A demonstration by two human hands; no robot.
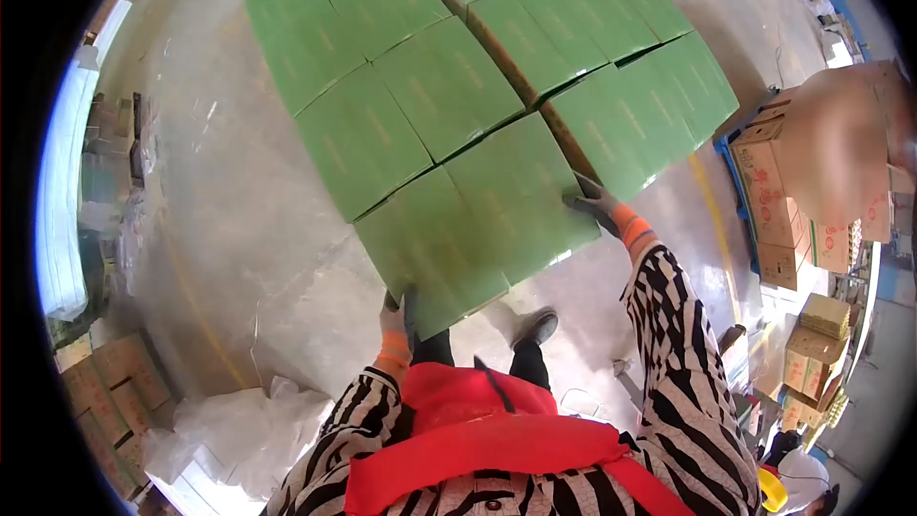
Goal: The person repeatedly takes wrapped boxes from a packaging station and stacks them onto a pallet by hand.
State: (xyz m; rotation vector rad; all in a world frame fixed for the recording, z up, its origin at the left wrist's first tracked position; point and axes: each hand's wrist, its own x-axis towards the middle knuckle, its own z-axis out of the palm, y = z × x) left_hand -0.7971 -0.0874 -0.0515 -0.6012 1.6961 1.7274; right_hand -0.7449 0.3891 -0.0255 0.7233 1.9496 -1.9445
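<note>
Green boxes (pixel 439 86) stand packed side by side in a large block, with a gap running between the two halves. The nearest green box (pixel 482 215) sits at the front corner, in front of my body. My left hand (pixel 398 317), in a grey glove with an orange cuff, holds its near left corner. My right hand (pixel 600 204), gloved the same way, grips its right side by the gap. The fingers of both hands are partly hidden against the box sides.
Brown cartons (pixel 778 201) on a blue pallet stand at the right, with more cartons (pixel 817 358) below. Clear plastic wrap (pixel 239 430) and cartons (pixel 115 406) lie lower left. A person in a white cap (pixel 802 478) shows at the lower right.
</note>
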